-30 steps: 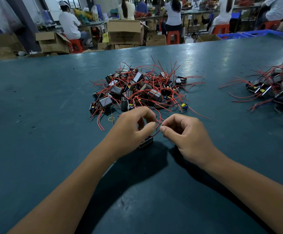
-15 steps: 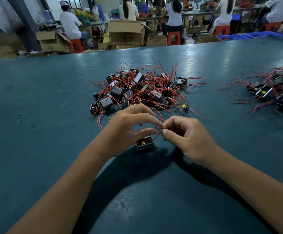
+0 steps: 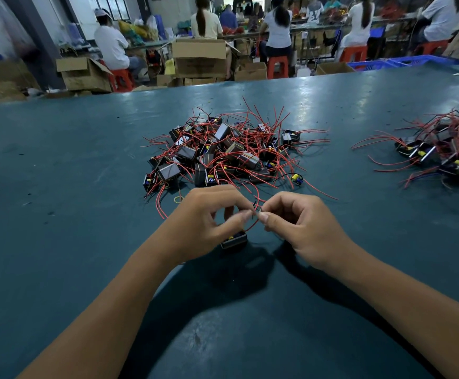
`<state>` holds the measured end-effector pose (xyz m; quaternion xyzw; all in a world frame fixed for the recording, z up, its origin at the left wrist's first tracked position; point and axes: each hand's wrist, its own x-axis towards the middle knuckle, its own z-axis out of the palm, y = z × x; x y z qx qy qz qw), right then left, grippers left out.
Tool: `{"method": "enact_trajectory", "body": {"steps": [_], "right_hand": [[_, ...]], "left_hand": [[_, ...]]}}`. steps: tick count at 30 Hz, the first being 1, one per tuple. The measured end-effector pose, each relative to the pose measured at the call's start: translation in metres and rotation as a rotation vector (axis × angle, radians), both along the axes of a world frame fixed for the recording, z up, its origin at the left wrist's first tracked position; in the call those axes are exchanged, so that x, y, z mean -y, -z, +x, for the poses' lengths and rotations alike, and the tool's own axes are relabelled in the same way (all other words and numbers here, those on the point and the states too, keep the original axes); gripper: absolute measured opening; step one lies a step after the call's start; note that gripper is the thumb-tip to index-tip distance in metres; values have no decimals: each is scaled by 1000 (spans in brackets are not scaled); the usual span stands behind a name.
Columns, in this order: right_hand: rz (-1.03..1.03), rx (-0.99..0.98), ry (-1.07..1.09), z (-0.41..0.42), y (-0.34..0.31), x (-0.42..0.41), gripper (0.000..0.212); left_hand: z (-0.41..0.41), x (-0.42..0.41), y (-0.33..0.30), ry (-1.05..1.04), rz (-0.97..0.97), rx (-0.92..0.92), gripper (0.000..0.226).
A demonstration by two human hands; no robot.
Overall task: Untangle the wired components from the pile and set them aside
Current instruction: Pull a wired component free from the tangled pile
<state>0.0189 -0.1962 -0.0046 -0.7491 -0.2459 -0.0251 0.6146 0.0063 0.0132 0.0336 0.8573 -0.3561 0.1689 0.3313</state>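
Pictured at the bench's near edge: left hand (image 3: 206,217) and right hand (image 3: 299,222), fingertips together, each pinching the red wires (image 3: 251,227) of one component (image 3: 233,240) resting under the left hand. Judged at risk: thin leads snapped or kinked by a hard pull, stray strands snagged from the tangled pile (image 3: 222,154) just beyond. Sorted components (image 3: 441,157) at the right edge; cardboard boxes (image 3: 199,60) and seated workers past the far edge.

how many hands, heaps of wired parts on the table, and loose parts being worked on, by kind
hands: 2, left hand and right hand
heaps of wired parts: 2, middle pile and right pile
loose component under the hands: 1
total: 5
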Motion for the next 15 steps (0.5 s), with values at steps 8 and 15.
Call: {"method": "enact_trajectory", "body": {"steps": [8, 15], "right_hand": [[-59, 15, -100, -4, -7, 3, 8], [-127, 81, -85, -5, -10, 4, 9]], "left_hand": [[4, -2, 0, 36, -3, 69, 21], [4, -4, -3, 36, 96, 190, 12]]}}
